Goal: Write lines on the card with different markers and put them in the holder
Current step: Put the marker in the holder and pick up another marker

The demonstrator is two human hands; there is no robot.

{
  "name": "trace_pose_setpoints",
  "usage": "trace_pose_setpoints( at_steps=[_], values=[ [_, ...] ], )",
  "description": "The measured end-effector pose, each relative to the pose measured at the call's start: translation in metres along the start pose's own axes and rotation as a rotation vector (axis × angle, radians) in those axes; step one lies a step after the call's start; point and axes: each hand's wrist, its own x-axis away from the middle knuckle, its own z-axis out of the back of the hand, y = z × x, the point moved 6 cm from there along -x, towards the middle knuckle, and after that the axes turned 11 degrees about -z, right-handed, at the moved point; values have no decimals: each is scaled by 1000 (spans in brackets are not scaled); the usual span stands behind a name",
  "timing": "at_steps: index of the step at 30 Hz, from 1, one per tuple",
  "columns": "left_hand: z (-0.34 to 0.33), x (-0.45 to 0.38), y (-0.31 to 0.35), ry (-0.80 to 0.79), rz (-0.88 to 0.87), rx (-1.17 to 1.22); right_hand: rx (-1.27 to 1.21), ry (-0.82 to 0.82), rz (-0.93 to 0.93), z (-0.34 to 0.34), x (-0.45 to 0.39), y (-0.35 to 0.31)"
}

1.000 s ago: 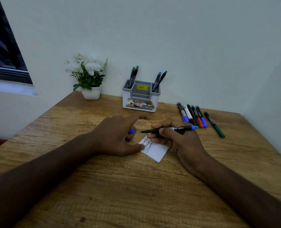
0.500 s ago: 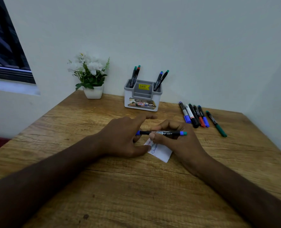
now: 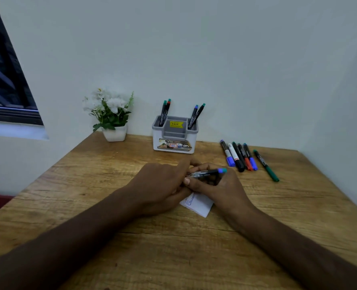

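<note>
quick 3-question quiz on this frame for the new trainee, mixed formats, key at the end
1. How many markers stand in the holder?
2. True or false: the green marker on the table lies a little apart from the row of five markers, on its right.
3. What lies under the hands? A) a notebook B) a white card with writing C) a phone

Key
1. Four: two in the left back compartment, two in the right one.
2. True.
3. B. The right hand and left hand meet above it at a blue-ended marker.
</note>
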Motion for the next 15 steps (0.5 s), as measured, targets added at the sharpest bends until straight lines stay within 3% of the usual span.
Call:
trace_pose_setpoints(
  at_steps=[3,5,7,9,15],
  values=[
    [-4,2,-8,-62,-1,15,-98,-28,-62,0,1,-1],
    [-4,3,-23,-18,103,147,-165,-49,-87,1,0,-2],
    [0,3,-42,182,244,516,-187,-34,-116,2,-1,-1],
    [9,-3,-63,417,335,682,-195,-37,-133,3,-2,3],
    [60,-42,-124,717,521,434,-79,-78,-130,-2,1,1]
  ],
)
